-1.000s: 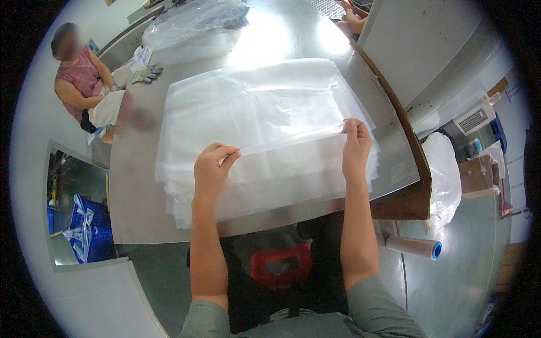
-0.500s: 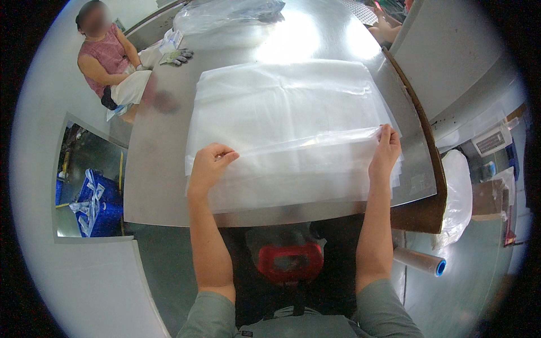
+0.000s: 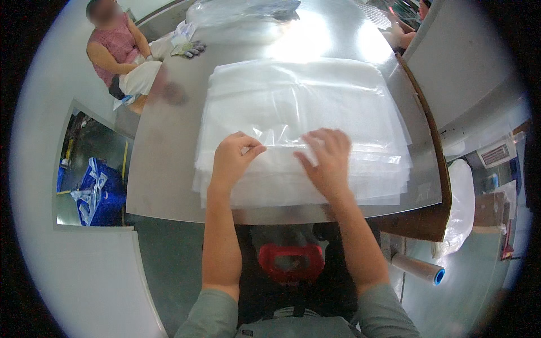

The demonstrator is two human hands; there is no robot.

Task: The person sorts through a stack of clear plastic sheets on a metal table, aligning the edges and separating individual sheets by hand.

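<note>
1. In the head view, our left hand [image 3: 230,162] pinches the topmost of the plastic sheets [image 3: 298,104] between thumb and finger; the pile spreads beneath and beyond this grip.
2. Our blurred right hand [image 3: 328,162] is over them, fingers parted; contact we cannot tell.
3. They lie by the tabletop's [image 3: 160,174] near edge, toward its right.
</note>
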